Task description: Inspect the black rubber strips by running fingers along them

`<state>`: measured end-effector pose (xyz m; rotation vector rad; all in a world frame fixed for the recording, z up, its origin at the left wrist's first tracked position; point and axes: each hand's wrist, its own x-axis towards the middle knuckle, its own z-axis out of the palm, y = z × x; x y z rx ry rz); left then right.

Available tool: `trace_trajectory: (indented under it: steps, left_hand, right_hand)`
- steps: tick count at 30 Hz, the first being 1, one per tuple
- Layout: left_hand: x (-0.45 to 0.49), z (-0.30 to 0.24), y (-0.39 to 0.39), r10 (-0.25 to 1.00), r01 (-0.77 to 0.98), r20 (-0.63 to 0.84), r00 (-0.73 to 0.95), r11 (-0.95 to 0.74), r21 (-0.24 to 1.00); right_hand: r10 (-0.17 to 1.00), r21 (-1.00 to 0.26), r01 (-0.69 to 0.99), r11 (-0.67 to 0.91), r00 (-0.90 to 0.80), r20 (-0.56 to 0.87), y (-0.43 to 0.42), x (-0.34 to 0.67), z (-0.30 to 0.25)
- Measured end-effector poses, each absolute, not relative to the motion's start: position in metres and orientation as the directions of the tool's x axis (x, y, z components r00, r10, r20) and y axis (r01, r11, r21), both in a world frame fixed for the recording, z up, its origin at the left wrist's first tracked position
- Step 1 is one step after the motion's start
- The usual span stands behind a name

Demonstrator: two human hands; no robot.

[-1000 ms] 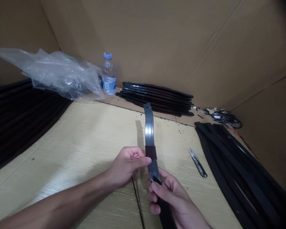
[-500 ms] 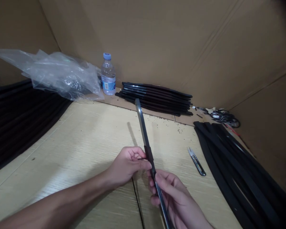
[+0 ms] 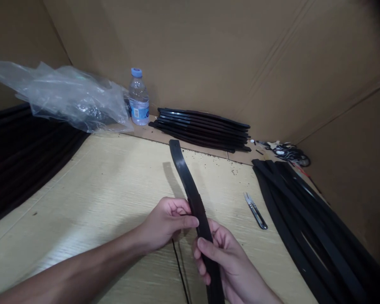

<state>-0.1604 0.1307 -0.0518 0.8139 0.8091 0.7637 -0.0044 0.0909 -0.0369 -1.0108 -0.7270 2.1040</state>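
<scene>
Your right hand (image 3: pixel 226 249) grips a long, flat, black strip (image 3: pixel 185 177) above the pale wooden table (image 3: pixel 129 177), your left hand (image 3: pixel 166 221) pinches a thin black cord (image 3: pixel 178 261) at its edge, and one short dark band (image 3: pixel 196 206) seems wound, loose cord remaining.

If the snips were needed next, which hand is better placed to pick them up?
Probably the right hand, though its grip is on the dark strip and would need freeing first: the snips lie on its side, farther from the left hand.
</scene>
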Motion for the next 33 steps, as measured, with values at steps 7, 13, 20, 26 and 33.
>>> trace_trajectory:
  steps: [7,13,20,26,33]
  left_hand:
    - [-0.160,-0.054,0.130,0.816,-0.291,-0.346,0.462,0.508,0.811]
    - [-0.162,-0.048,0.131,0.792,-0.291,-0.323,0.518,0.518,0.804]
    - [-0.162,-0.043,0.132,0.765,-0.309,-0.133,0.630,0.404,0.861]
    - [-0.161,-0.048,0.132,0.806,-0.313,-0.206,0.555,0.432,0.846]
    - [-0.165,-0.040,0.134,0.724,-0.265,-0.242,0.646,0.510,0.818]
  right_hand:
    - [0.777,-0.597,-0.497,-0.630,-0.393,-0.492,0.093,-0.002,-0.035]
    - [0.809,-0.626,-0.512,-0.588,-0.367,-0.460,0.093,0.002,-0.034]
    - [0.799,-0.676,-0.428,-0.600,-0.370,-0.475,0.093,0.007,-0.036]
    - [0.779,-0.735,-0.292,-0.612,-0.384,-0.496,0.094,0.005,-0.040]
    - [0.732,-0.722,-0.317,-0.614,-0.570,-0.372,0.092,0.005,-0.042]
